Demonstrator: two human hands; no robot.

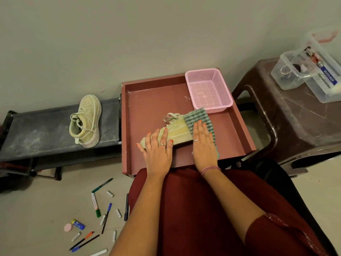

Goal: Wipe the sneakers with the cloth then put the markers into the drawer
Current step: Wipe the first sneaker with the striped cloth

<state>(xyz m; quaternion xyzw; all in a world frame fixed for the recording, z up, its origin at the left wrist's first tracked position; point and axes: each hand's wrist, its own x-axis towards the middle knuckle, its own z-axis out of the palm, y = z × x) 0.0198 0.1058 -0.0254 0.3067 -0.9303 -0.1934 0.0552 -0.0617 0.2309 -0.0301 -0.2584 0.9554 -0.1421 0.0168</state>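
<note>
While the left hand lies flat with straight fingers on the heel end of a pale sneaker, pressing it down, the right hand rests with straight fingers on a green checked cloth draped over the sneaker's toe end. Neither hand curls round anything. The sneaker lies on its side in an open reddish drawer, its laces toward the far wall. A pink mesh basket stands in the drawer's far right corner, just beside the cloth's far edge.

The second sneaker sits upright on a dark, dusty shelf to the left of the drawer, well apart from the first.

On the floor near the person's left knee lie scattered markers and pens, among small batteries, a blue battery and a pink round object.

To the right, a brown plastic stool carries clear plastic boxes with small items inside that are too blurred to identify.
</note>
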